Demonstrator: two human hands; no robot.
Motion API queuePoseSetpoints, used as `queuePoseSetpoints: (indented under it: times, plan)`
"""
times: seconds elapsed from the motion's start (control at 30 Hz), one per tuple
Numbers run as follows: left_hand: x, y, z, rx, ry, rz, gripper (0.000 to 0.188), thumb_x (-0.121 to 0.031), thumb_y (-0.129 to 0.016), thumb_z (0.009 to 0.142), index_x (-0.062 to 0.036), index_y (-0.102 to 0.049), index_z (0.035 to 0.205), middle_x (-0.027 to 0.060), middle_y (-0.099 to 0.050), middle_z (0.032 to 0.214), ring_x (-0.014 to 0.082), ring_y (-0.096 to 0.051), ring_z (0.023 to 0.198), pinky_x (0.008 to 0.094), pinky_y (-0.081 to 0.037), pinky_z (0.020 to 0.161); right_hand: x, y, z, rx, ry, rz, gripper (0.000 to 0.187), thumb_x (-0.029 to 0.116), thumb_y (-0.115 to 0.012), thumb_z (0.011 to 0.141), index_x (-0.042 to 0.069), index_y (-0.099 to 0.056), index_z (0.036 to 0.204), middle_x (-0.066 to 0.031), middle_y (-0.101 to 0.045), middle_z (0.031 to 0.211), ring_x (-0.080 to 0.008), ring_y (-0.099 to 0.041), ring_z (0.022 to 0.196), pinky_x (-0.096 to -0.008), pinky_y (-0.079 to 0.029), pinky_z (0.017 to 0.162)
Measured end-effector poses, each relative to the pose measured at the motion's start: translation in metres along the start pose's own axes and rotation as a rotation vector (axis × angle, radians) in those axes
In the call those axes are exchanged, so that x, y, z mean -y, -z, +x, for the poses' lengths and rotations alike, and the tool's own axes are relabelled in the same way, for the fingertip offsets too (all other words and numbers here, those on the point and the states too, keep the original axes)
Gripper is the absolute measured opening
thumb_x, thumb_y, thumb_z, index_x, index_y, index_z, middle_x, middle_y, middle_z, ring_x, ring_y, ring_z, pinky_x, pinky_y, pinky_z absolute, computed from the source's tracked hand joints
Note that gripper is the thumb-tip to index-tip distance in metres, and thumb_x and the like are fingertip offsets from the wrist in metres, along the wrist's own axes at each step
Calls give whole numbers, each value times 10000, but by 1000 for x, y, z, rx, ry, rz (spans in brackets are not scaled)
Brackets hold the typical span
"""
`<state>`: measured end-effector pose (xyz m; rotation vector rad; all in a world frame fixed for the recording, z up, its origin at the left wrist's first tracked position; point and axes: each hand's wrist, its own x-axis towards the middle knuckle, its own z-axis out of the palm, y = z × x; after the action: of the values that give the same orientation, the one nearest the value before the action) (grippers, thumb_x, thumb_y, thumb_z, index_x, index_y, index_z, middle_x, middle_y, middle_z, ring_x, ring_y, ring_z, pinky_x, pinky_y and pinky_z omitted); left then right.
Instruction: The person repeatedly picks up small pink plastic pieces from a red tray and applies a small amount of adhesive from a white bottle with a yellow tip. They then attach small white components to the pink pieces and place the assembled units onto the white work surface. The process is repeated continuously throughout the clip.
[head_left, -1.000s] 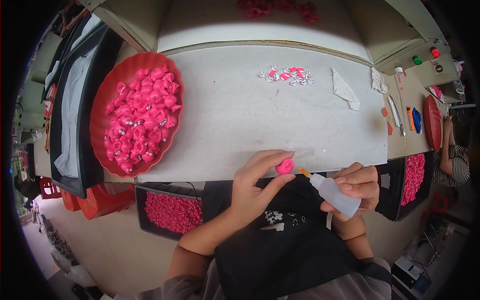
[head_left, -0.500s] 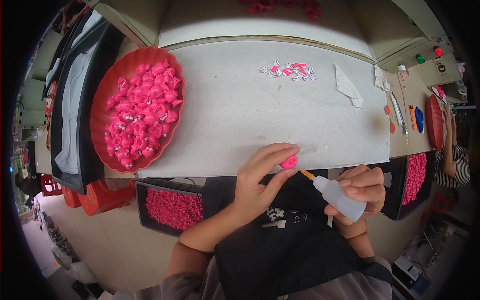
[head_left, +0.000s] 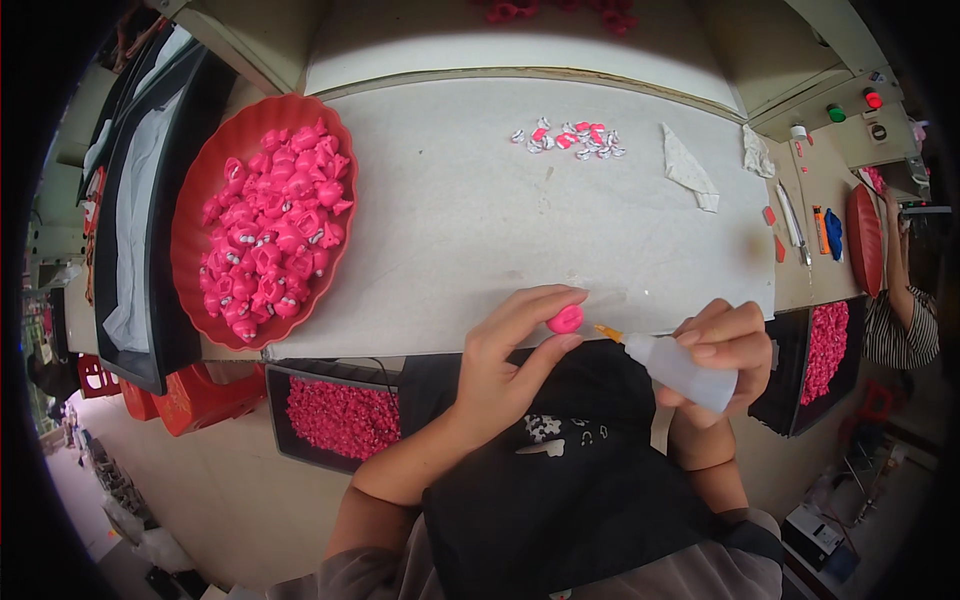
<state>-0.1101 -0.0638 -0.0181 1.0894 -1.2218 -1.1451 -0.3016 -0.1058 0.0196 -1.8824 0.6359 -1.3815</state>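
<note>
Between the thumb and fingers of my left hand (head_left: pixel 505 350) is a small rounded pink plastic piece (head_left: pixel 567 319), held over the table's front edge. My right hand (head_left: pixel 725 350) is wrapped round a translucent white squeeze bottle (head_left: pixel 690 373), tilted so that its yellowish nozzle (head_left: pixel 607 332) points left at the pink piece. A short gap separates the nozzle tip from the piece. Farther back on the white table covering (head_left: pixel 440 210) lies a group of small white and pink parts (head_left: pixel 570 140).
A red scalloped bowl (head_left: pixel 186 270) full of pink pieces stands at the left, beside a black tray (head_left: pixel 160 290). Crumpled white tissue (head_left: pixel 688 170) lies back right. Bins of pink parts (head_left: pixel 345 415) sit below the table. A person's arm (head_left: pixel 900 285) shows at the far right.
The bottle's nozzle has drawn slightly away from the pink piece. My left hand has shifted a little left, with the piece turned in its fingers. The whole view has shifted slightly.
</note>
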Motion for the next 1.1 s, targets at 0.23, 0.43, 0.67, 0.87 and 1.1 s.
queuePoseSetpoints:
  times: [0.23,0.43,0.67,0.87,1.1]
  plan:
    - [-1,17,13,-95,120,-194,280,18,-591,781,23,-570,1060,107,-581,1074,166,-523,1008,287,-378,902,-45,45,64,121,-465,23,231,-28,-589,712,-2,-471,910,-70,-515,888,-172,-563,738,-316,-516,613]
    - [4,14,23,-85,97,-159,281,6,-593,787,17,-569,1067,93,-581,1070,157,-520,1001,279,-382,894,-114,25,108,221,-613,-366,156,64,-616,750,28,-572,896,-82,-560,841,-185,-583,788,-298,-472,577]
    - [7,12,24,-66,102,-154,281,12,-596,784,11,-571,1064,94,-582,1068,161,-524,1003,280,-385,894,-142,10,134,478,-370,-750,176,91,-664,735,-10,-605,867,-79,-586,804,-187,-568,760,-301,-439,687]
    - [9,11,21,-86,95,-217,281,4,-610,780,15,-571,1058,96,-591,1047,157,-545,965,275,-408,872,-128,5,121,422,-160,-791,130,62,-668,727,-1,-619,831,-88,-605,825,-194,-579,719,-295,-450,641]
    - [2,10,13,-42,81,-112,274,22,-637,753,36,-576,1021,104,-601,1011,164,-553,957,290,-415,861,-40,-18,63,372,-288,-25,146,18,-703,692,17,-623,815,-78,-610,857,-147,-602,722,-249,-474,606]
